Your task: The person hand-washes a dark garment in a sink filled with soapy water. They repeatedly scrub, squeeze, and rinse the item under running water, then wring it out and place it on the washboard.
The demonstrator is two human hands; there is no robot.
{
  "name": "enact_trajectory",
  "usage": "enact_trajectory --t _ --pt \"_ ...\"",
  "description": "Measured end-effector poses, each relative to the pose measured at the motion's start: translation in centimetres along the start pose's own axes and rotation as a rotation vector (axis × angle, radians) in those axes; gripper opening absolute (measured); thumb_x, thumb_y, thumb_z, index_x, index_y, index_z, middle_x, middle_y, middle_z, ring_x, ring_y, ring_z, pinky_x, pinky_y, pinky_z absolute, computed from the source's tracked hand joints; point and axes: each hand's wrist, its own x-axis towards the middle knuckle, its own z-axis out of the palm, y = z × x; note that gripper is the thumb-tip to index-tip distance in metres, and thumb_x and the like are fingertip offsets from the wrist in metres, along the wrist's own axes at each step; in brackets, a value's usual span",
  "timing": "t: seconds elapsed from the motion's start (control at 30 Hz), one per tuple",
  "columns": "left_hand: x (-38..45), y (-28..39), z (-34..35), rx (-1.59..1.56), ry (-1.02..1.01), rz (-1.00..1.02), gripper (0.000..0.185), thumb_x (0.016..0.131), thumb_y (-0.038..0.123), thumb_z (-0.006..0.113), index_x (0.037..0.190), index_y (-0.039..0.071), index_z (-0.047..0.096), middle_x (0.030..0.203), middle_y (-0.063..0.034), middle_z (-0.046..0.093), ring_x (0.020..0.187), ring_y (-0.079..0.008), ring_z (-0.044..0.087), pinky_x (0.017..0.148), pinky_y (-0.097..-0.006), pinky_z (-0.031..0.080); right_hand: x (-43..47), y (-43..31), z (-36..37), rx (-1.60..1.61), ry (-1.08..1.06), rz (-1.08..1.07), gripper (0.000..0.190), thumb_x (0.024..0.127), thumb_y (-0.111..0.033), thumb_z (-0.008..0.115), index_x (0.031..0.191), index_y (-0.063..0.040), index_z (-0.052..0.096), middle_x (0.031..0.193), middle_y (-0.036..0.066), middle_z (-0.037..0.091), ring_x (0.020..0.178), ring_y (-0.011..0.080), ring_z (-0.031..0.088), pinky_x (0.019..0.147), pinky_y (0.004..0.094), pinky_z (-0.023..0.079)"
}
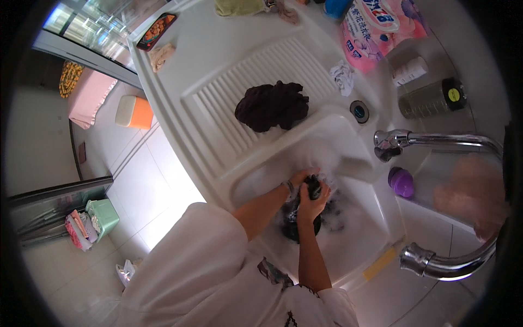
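Observation:
Over the basin of the white washing sink [367,212], both my hands are on a wet black cloth [314,188]. My left hand [301,178], with a band at its wrist, grips it from the far side. My right hand [314,206] closes around it from the near side, fingers bent over the bunched fabric. More black fabric [291,229] lies below in the cloudy, sudsy water, partly covered by my right hand and forearm. A crumpled dark maroon cloth [271,106] rests on the ribbed washboard [212,98] beyond the basin.
A chrome faucet [449,139] reaches over the sink's right side, near a purple cup-like object [402,182]. A pink detergent pouch [376,36], a clear bottle [429,100] and a white crumpled cloth [342,77] stand or lie behind. A phone [156,32] lies at far left.

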Motion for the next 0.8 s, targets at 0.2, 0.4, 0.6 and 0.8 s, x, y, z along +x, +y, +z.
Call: enact_trajectory --t 0.2,0.4,0.6,0.8 --pt "-4.0 0.1 3.1 0.066 -0.063 0.054 0.039 0.09 0.028 0.051 0.121 0.004 0.048 0.113 -0.0129 0.056 0.1 -0.0233 0.055 0.085 -0.0363 0.045 0.1 0.7 -0.4 -0.07 0.058 -0.019 0.049 0.075 -0.032 0.071 0.108 0.0 0.053 0.106 0.018 0.055 0.097 0.034 0.053 0.083 0.0436 0.043" --pt "-4.9 3.2 7.1 0.737 0.377 -0.01 0.036 0.082 0.027 0.059 0.111 0.005 0.054 0.11 -0.019 0.055 0.101 -0.0287 0.053 0.086 -0.0377 0.043 4.7 5.1 -1.6 -0.138 -0.117 0.548 0.083 0.073 -0.056 0.065 0.125 0.006 0.045 0.115 0.024 0.054 0.103 0.0328 0.055 0.085 0.0417 0.044" --pt "-2.6 3.8 1.0 0.716 0.683 0.128 0.079 0.077 0.039 0.065 0.135 -0.001 0.029 0.132 -0.0227 0.039 0.118 -0.0339 0.042 0.1 -0.0405 0.035 3.5 8.2 1.8 -0.607 0.028 0.537 0.07 0.077 -0.045 0.067 0.116 0.009 0.042 0.115 0.025 0.049 0.103 0.0316 0.053 0.078 0.0414 0.048" --pt "-4.1 5.0 1.2 0.878 0.6 -0.054 0.092 0.075 0.044 0.065 0.14 0.0 0.018 0.143 -0.0216 0.024 0.131 -0.0344 0.027 0.106 -0.0403 0.028 4.1 9.6 1.6 -0.369 -0.742 -0.23 0.058 0.079 -0.024 0.065 0.128 -0.01 0.037 0.116 0.022 0.046 0.106 0.037 0.049 0.083 0.0449 0.043"
